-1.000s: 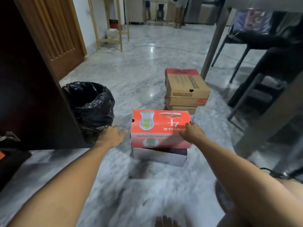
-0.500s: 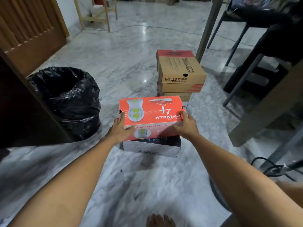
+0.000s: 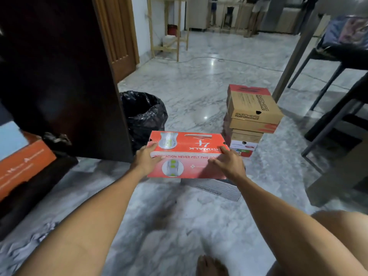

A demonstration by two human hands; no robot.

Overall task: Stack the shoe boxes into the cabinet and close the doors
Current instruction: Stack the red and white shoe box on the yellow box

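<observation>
A red shoe box (image 3: 189, 154) is lifted off a white and black shoe box (image 3: 217, 189) that lies on the marble floor. My left hand (image 3: 146, 160) grips the red box at its near left corner, and my right hand (image 3: 227, 163) grips its near right corner. Behind and to the right stands a stack of several brown and red shoe boxes (image 3: 252, 114). The dark cabinet door (image 3: 65, 76) stands open on the left. An orange shoe box (image 3: 23, 164) lies inside the cabinet at the far left.
A bin lined with a black bag (image 3: 144, 114) stands between the cabinet door and the red box. A table leg (image 3: 292, 60) and dark chairs (image 3: 338, 80) crowd the right side. My bare foot (image 3: 211, 265) shows at the bottom edge.
Both hands closed on the red box's near corners and lifted it off the white and black box, shifting it left. The view swung left, showing the cabinet and the orange box inside.
</observation>
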